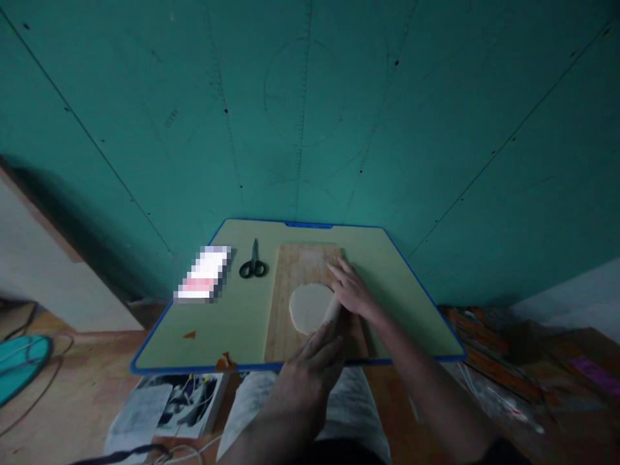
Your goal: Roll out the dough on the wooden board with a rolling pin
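Observation:
A flat round sheet of dough (310, 307) lies on a wooden board (281, 332). Across its right edge runs a pale rolling pin (332, 310), with much of its length hidden under my hands. My left hand (310, 368) rests over the near end of the pin, fingers stretched forward along it. On the far end lies my right hand (351, 292), its fingers reaching toward the upper right part of the board. Both hands press on the pin from above. Light flour marks show at the board's far end.
The board sits on a small pale green table (402, 290) with a blue rim. Black-handled scissors (253, 266) and a phone-like blurred slab (203, 274) lie to the left. Orange scraps (225, 361) are near the front edge. A green wall (310, 129) rises directly behind.

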The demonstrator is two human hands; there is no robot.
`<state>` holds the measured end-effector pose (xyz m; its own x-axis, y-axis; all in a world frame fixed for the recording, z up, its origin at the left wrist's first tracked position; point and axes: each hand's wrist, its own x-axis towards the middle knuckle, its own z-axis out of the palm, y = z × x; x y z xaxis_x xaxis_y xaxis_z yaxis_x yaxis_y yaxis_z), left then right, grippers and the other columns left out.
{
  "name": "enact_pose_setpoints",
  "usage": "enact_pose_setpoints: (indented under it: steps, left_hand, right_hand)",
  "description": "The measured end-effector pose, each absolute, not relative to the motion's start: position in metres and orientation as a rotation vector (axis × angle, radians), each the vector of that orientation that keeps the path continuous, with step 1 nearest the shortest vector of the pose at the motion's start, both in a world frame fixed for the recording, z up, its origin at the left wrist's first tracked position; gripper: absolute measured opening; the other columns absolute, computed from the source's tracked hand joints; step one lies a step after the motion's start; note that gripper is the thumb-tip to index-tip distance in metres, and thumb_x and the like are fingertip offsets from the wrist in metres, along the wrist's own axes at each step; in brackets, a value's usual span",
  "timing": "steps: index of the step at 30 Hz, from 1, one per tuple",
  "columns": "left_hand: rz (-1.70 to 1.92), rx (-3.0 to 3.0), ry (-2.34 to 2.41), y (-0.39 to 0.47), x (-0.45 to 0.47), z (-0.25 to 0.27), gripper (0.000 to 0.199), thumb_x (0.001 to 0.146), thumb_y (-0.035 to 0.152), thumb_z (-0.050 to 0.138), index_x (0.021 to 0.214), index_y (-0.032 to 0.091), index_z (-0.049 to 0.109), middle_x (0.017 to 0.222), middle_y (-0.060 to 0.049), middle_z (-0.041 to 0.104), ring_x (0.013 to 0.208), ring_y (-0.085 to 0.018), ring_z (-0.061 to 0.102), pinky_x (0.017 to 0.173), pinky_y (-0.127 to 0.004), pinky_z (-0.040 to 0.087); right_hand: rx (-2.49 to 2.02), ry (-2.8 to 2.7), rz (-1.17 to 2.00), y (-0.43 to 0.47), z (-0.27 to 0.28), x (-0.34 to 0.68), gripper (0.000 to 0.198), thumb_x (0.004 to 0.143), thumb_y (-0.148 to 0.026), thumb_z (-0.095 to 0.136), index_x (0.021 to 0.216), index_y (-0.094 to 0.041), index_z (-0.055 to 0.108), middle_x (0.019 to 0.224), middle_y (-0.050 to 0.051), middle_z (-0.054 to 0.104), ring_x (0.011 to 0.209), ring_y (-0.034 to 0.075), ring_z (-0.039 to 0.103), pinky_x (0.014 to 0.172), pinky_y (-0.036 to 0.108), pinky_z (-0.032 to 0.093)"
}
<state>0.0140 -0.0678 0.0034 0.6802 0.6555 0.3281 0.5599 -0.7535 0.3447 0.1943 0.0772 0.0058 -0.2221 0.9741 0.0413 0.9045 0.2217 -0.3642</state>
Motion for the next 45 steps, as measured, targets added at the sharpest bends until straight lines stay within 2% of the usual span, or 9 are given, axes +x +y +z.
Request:
enact_pose_setpoints:
  steps: [6, 12, 16, 20, 24, 30, 33, 38, 45]
  left_hand:
    - [0.735, 2.582, 1.070, -0.071, 0.008, -0.006, 0.051, 0.079, -0.002, 0.047, 0.118, 0.020, 0.071, 0.156, -0.010, 0.044, 0.150, -0.033, 0.026, 0.112, -0.055, 0.044]
    - [0.791, 2.489, 1.149, -0.070, -0.010, 0.001, 0.058, 0.080, -0.001, 0.045, 0.129, 0.022, 0.064, 0.160, -0.010, 0.036, 0.148, -0.029, 0.033, 0.115, -0.055, 0.041]
    - [0.832, 2.459, 1.237, -0.072, -0.022, 0.001, 0.055, 0.085, 0.001, 0.043, 0.133, 0.022, 0.059, 0.160, -0.010, 0.037, 0.146, -0.026, 0.037, 0.115, -0.050, 0.041]
    - [0.827, 2.440, 1.299, -0.075, -0.023, 0.001, 0.053, 0.086, 0.003, 0.044, 0.134, 0.021, 0.056, 0.160, -0.012, 0.037, 0.147, -0.027, 0.036, 0.115, -0.048, 0.042]
    - [0.814, 2.494, 1.247, -0.078, -0.010, -0.003, 0.045, 0.083, 0.001, 0.046, 0.122, 0.017, 0.061, 0.162, -0.017, 0.030, 0.150, -0.031, 0.028, 0.112, -0.050, 0.046]
    - [0.782, 2.587, 1.043, -0.080, 0.024, -0.015, 0.051, 0.074, -0.004, 0.050, 0.117, 0.019, 0.066, 0.156, -0.015, 0.043, 0.152, -0.037, 0.018, 0.112, -0.063, 0.040]
    - [0.776, 2.653, 0.944, -0.081, 0.040, -0.019, 0.033, 0.081, 0.005, 0.057, 0.110, 0.018, 0.068, 0.151, -0.017, 0.048, 0.150, -0.038, 0.024, 0.112, -0.066, 0.038]
    - [0.878, 2.756, 0.915, -0.078, 0.061, -0.027, 0.011, 0.090, 0.018, 0.063, 0.096, 0.018, 0.071, 0.142, -0.013, 0.058, 0.149, -0.035, 0.030, 0.115, -0.062, 0.036]
    - [0.835, 2.731, 0.832, -0.070, 0.081, -0.019, 0.014, 0.085, 0.029, 0.068, 0.087, 0.015, 0.073, 0.103, -0.012, 0.071, 0.128, -0.034, 0.054, 0.116, -0.057, 0.037]
  right_hand:
    - [-1.786, -2.336, 0.362, 0.089, 0.015, 0.176, 0.057, 0.093, -0.023, 0.042, 0.150, -0.014, 0.045, 0.163, 0.012, 0.029, 0.150, 0.025, 0.027, 0.122, 0.041, 0.022]
    - [-1.701, -2.458, 0.280, 0.105, 0.023, 0.144, 0.054, 0.096, -0.024, 0.038, 0.149, -0.017, 0.046, 0.159, 0.007, 0.039, 0.150, 0.021, 0.027, 0.123, 0.040, 0.016]
    - [-1.709, -2.416, 0.283, 0.112, 0.026, 0.123, 0.050, 0.097, -0.026, 0.036, 0.144, -0.022, 0.052, 0.155, 0.004, 0.046, 0.146, 0.021, 0.034, 0.122, 0.043, 0.018]
    - [-1.709, -2.402, 0.305, 0.116, 0.029, 0.111, 0.046, 0.097, -0.027, 0.038, 0.140, -0.023, 0.055, 0.149, 0.004, 0.053, 0.139, 0.021, 0.043, 0.118, 0.039, 0.025]
    - [-1.627, -2.419, 0.297, 0.113, 0.028, 0.121, 0.046, 0.095, -0.024, 0.044, 0.139, -0.020, 0.057, 0.149, 0.006, 0.053, 0.139, 0.021, 0.043, 0.118, 0.037, 0.025]
    - [-1.596, -2.367, 0.460, 0.108, 0.011, 0.169, 0.056, 0.085, -0.013, 0.047, 0.141, -0.011, 0.054, 0.154, 0.014, 0.045, 0.144, 0.021, 0.037, 0.119, 0.035, 0.027]
    - [-1.647, -2.285, 0.607, 0.103, 0.007, 0.189, 0.058, 0.086, -0.013, 0.043, 0.143, -0.011, 0.050, 0.159, 0.016, 0.037, 0.147, 0.022, 0.033, 0.119, 0.038, 0.027]
    - [-1.613, -2.307, 0.689, 0.099, 0.011, 0.199, 0.059, 0.090, -0.018, 0.037, 0.148, -0.008, 0.044, 0.161, 0.017, 0.031, 0.151, 0.021, 0.026, 0.123, 0.040, 0.018]
    - [-1.575, -2.492, 0.680, 0.104, 0.024, 0.185, 0.061, 0.092, -0.024, 0.040, 0.153, -0.014, 0.039, 0.165, 0.011, 0.023, 0.152, 0.023, 0.020, 0.124, 0.042, 0.016]
